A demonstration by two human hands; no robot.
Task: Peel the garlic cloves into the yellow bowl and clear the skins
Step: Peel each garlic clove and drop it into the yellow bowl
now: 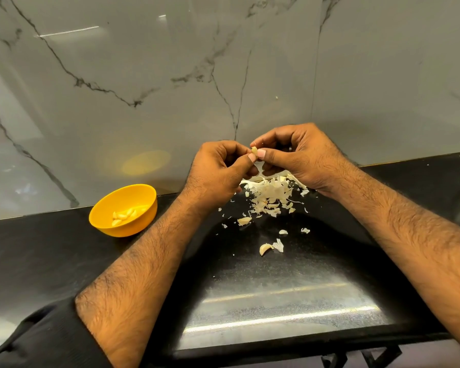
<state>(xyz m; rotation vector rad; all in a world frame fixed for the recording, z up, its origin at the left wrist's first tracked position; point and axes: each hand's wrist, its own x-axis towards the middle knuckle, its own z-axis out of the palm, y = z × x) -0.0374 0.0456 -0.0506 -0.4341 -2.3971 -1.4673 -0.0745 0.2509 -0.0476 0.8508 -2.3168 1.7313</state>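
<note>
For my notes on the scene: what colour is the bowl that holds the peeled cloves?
The bowl is yellow-orange, plain; the head view shows it.

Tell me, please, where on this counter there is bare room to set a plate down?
The counter is bare near its front edge, between the forearms, and left of the bowl. It is crowded under the hands, where the skins are heaped, with scraps and cloves trailing toward the front.

One yellow bowl (pixel 123 210), two hands, one held clove (pixel 254 150), two unpeeled cloves on the counter (pixel 91 261).
</note>
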